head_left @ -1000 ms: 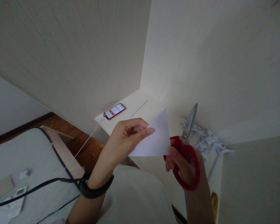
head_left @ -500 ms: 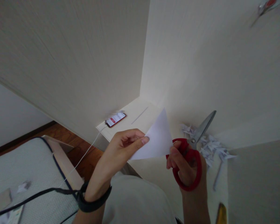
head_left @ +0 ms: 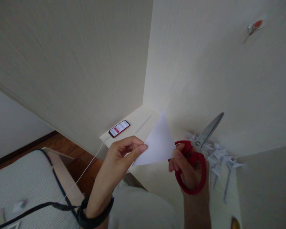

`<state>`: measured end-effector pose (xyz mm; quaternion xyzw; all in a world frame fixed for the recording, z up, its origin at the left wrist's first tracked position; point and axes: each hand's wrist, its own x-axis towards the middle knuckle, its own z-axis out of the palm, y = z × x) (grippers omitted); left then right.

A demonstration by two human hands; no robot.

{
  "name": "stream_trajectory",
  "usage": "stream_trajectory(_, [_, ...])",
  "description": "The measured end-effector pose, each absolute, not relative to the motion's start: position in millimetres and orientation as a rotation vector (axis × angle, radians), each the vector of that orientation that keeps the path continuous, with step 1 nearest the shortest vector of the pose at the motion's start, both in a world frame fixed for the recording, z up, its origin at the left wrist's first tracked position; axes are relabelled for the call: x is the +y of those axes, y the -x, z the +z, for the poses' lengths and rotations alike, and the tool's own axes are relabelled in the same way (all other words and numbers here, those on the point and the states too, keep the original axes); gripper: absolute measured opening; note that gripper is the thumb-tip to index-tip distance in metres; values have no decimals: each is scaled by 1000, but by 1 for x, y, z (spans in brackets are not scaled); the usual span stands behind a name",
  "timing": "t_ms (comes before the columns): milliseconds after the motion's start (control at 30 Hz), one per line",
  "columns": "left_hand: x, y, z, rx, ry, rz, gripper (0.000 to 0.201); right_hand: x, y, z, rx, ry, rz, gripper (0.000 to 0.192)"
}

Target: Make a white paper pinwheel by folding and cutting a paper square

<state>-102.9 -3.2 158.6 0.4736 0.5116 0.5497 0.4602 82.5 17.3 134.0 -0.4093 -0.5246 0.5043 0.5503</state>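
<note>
My left hand [head_left: 124,154] pinches the left corner of a white triangular piece of paper [head_left: 157,144], held up above the white desk [head_left: 157,175]. My right hand [head_left: 186,170] grips red-handled scissors [head_left: 195,159]; their steel blades point up and to the right, closed. The thumb of that hand also touches the paper's right corner. A dark band with a black cord sits on my left wrist [head_left: 95,211].
A phone [head_left: 119,128] with a lit screen lies at the desk's far left edge, a white cable running off it. Several small folded white paper pieces [head_left: 219,156] lie on the desk to the right. A mattress [head_left: 23,187] and wooden floor are at the left.
The scissors have tilted from nearly upright to leaning right. Both hands and the paper shifted slightly lower; the view has moved a little.
</note>
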Motion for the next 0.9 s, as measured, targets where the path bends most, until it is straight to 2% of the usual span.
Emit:
stream_trajectory(100, [-6,114,160,1195,-1165,1283,7,20,-85,136,-1232,969,1174,17])
stream_trajectory(433, [-19,135,165,1292,-1239,1432,8,28,-83,138,-1200,906,1055,13])
stream_trajectory(500, [-21,130,165,1303,-1331,1473,21,29,-84,137,-1237,896,1069,15])
stream_trajectory(600, [-23,117,163,1348,-1540,1403,60,29,-85,139,-1302,894,1095,20])
stream_trajectory(667, [-22,107,160,1454,-1657,1299,75,26,-84,143,-1302,957,1090,22])
stream_trajectory(900, [-15,85,158,1620,-1883,1159,57,21,-79,156,-1372,1042,1032,26])
